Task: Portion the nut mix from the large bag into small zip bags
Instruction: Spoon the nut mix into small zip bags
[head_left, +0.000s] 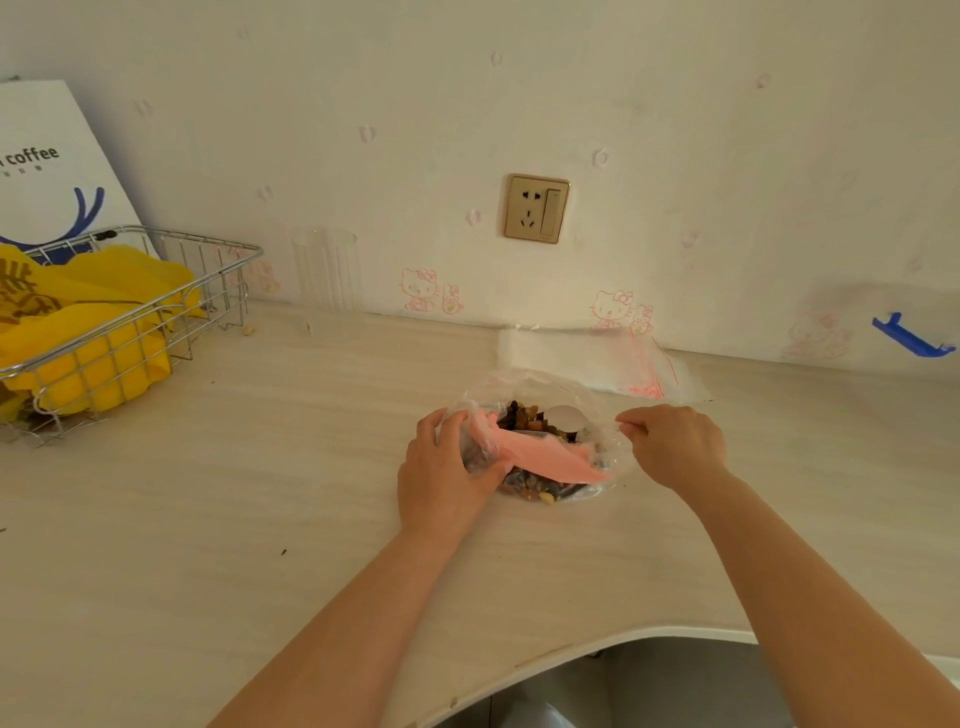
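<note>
Soft, even, warm-tinted light fills the scene, with no hard glare on the pale wood-grain tabletop (260, 467). Faint shadows lie under the left hand (441, 467) and the right hand (675, 447), close beneath the fingers. A diffuse grey shadow darkens the cream cartoon-printed wall (857, 306), well to the right of the right fingers. The clear crinkled plastic bag of nuts (540, 410) between the fingertips shows mild sheen. Wide-angle distortion bends the table's edge and stretches the forearms near the bottom. The overall picture is slightly soft; the transparent ribbed glass (327, 270) nearly dissolves into the wall.
</note>
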